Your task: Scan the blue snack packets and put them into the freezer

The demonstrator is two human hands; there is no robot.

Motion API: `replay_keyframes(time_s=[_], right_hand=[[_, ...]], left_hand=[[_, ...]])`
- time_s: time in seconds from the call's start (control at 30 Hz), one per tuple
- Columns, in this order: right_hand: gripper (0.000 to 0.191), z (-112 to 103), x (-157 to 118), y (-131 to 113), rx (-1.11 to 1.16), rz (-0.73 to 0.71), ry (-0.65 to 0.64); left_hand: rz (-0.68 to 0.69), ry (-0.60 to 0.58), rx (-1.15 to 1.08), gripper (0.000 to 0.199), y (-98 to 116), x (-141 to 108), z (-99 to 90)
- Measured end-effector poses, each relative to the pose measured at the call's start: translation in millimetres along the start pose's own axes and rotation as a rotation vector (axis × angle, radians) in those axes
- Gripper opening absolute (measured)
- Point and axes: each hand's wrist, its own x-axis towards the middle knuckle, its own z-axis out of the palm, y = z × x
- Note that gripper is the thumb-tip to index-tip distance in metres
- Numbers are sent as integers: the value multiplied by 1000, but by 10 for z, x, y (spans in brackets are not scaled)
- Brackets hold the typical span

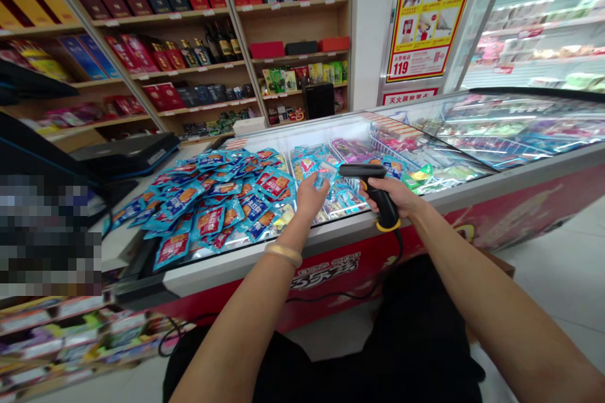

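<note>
My right hand [394,196] is wrapped round the grip of a black and yellow barcode scanner [384,198], whose head points left toward my other hand. In my left hand [312,196] is a small snack packet [327,171], pinched between thumb and fingers, its print too blurred to read. Both hands are above the glass top of a chest freezer [340,217]. Left of them, a heap of blue snack packets [227,192] with red or dark blue labels is spread over the glass.
Wire baskets [340,154] of goods show through the freezer glass. The scanner's cable [331,296] hangs along the freezer's red front. A dark monitor [33,138] stands at left. Shelves of boxes and bottles [189,53] line the back wall, with a lit display cooler [543,31] at right.
</note>
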Motion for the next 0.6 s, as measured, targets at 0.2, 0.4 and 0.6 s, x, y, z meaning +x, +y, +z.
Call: replay_keyframes(time_s=[0.2, 0.4, 0.6], right_hand=[[37, -35, 6, 10, 31, -15, -11], [33, 203, 95, 25, 141, 36, 9], [26, 735, 315, 161, 205, 114, -98]], left_hand=[[57, -13, 22, 26, 25, -19, -18], [358, 141, 135, 29, -76, -17, -554], [470, 318, 421, 36, -367, -122, -1570]])
